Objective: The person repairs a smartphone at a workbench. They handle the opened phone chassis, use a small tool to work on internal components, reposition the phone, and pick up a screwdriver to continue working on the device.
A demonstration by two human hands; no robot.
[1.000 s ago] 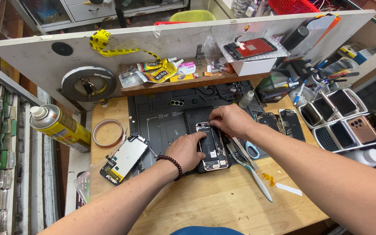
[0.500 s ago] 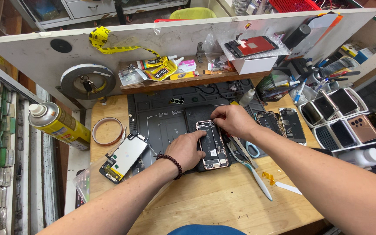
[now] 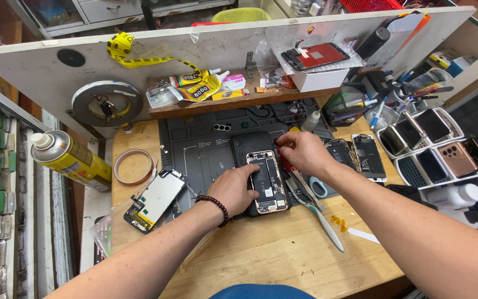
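At the left edge of the wooden bench (image 3: 283, 260) a yellow spray can (image 3: 70, 160) lies tilted, and just inside it a ring of amber tape (image 3: 134, 166) rests flat near the back left corner of the bench. Next to that, off the left edge of the dark work mat (image 3: 206, 149), a detached phone screen (image 3: 156, 199) lies face down at an angle, apart from everything the hands touch. The left hand (image 3: 236, 188) rests palm down on the mat with its fingers spread slightly apart, pressing against the left side of the opened phone (image 3: 268, 181) and steadying it rather than gripping it. The phone lies flat near the middle of the mat's front edge, back open, its battery and boards exposed. The right hand (image 3: 302, 152) hovers over the phone's upper right corner with its fingers drawn together around a red-handled screwdriver (image 3: 283, 161), whose tip seems to meet the phone's top end, though the exact contact is hidden by the fingers. By the look of it, the step in hand is work on a fastener or small part in the phone's upper section. The next move likely calls for the left hand to hold the phone firm while the right keeps the tool upright and turns it lightly. Right of the phone, a white-handled brush (image 3: 316, 213) lies across the mat's front right corner, and further right other opened phones (image 3: 358, 155) lie on the bench, with a white tray of handsets (image 3: 443, 147) at the right edge.
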